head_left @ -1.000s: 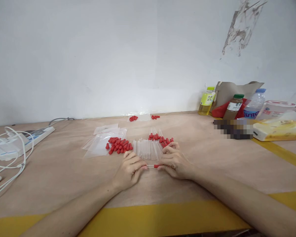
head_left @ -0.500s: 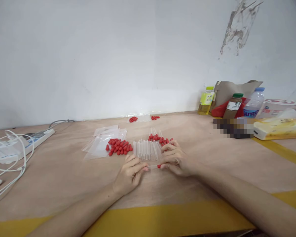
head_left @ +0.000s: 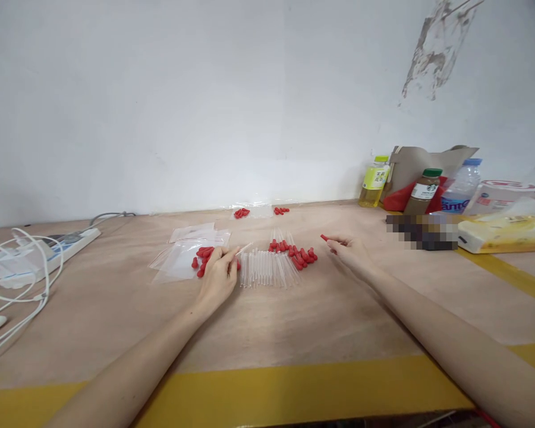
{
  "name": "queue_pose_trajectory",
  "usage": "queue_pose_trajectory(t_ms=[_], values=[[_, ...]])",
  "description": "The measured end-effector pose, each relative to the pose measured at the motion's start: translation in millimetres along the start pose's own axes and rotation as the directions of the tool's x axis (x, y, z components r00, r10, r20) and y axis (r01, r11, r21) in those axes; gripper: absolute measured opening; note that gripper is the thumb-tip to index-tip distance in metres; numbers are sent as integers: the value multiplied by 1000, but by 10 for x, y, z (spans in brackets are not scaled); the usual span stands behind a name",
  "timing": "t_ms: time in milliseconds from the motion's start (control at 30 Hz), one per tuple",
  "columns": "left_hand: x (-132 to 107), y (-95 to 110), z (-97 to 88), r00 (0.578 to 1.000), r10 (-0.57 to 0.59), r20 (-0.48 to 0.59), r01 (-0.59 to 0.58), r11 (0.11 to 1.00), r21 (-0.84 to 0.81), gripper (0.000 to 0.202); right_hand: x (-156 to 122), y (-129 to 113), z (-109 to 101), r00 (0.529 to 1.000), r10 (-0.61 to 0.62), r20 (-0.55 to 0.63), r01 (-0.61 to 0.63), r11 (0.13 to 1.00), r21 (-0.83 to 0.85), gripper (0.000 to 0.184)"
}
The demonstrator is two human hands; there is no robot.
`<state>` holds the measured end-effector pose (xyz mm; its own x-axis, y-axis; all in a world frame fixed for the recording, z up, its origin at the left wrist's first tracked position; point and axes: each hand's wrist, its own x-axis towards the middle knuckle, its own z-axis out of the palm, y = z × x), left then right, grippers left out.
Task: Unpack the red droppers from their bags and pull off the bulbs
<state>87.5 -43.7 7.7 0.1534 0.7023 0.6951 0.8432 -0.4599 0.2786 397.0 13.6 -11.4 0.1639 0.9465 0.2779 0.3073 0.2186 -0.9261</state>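
My left hand (head_left: 218,276) is closed over the loose red rubber dropper bulbs (head_left: 204,252), hiding part of that pile. A thin clear dropper tube (head_left: 245,248) sticks out from its fingertips toward the upper right. Farther right, my right hand (head_left: 345,252) pinches a red dropper bulb (head_left: 324,238), raised above the table. Between the hands lies a row of clear dropper tubes (head_left: 263,270), side by side. Along its right side is a group of red bulbs (head_left: 301,257), some with clear tubes (head_left: 277,236) attached.
Clear zip bags (head_left: 173,264) lie left of the bulbs. Small bagged red pieces (head_left: 241,213) rest by the wall. A power strip (head_left: 78,242) with white cables is at left. Bottles (head_left: 423,193), a tissue pack (head_left: 503,233) and a blurred dark object (head_left: 421,232) stand at right.
My hands have moved apart from a bulb-ended tube held between them near the front. The left went back and left to the bulb pile; the right went back and right.
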Motion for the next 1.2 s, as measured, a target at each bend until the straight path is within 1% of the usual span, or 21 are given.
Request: queue_pose_trajectory(t_ms=[100, 200, 333, 433, 500, 633, 767, 833, 1000, 1200], values=[[3, -29, 79, 998, 48, -40, -49, 998, -28, 24, 8, 74, 61, 1000, 13, -6, -13, 999, -47, 28], [-8, -42, 106, 994, 108, -33, -109, 993, -33, 23, -29, 62, 122, 999, -44, -20, 42, 996, -77, 26], [-19, -46, 111, 985, 171, -17, -171, 985, -23, 22, -99, -32, 197, 993, -119, -8, 117, 984, -137, 24], [-37, -38, 115, 977, 212, -6, -212, 976, -50, 18, -133, -83, 245, 995, -101, 13, 102, 989, -107, 26], [-54, -24, 112, 973, 228, 21, -225, 970, -89, 16, -136, -88, 273, 995, -94, 36, 97, 991, -93, 27], [-82, 27, 89, 974, 216, 71, -206, 969, -134, 13, -105, -31, 320, 991, -122, 58, 127, 987, -99, 29], [-94, 74, 64, 973, 205, 106, -191, 973, -132, 18, -58, 39, 339, 983, -142, 121, 150, 987, -58, 34], [-98, 83, 58, 973, 207, 103, -193, 972, -133, 20, -39, 52, 332, 978, -159, 135, 170, 983, -68, 39], [-104, 51, 39, 982, 183, 54, -173, 974, -146, 16, -14, 47, 294, 976, -181, 123, 196, 973, -119, 46], [-123, 22, -13, 987, 156, 31, -150, 980, -132, 14, -6, 24, 247, 992, -111, 53, 121, 962, -246, 45]])
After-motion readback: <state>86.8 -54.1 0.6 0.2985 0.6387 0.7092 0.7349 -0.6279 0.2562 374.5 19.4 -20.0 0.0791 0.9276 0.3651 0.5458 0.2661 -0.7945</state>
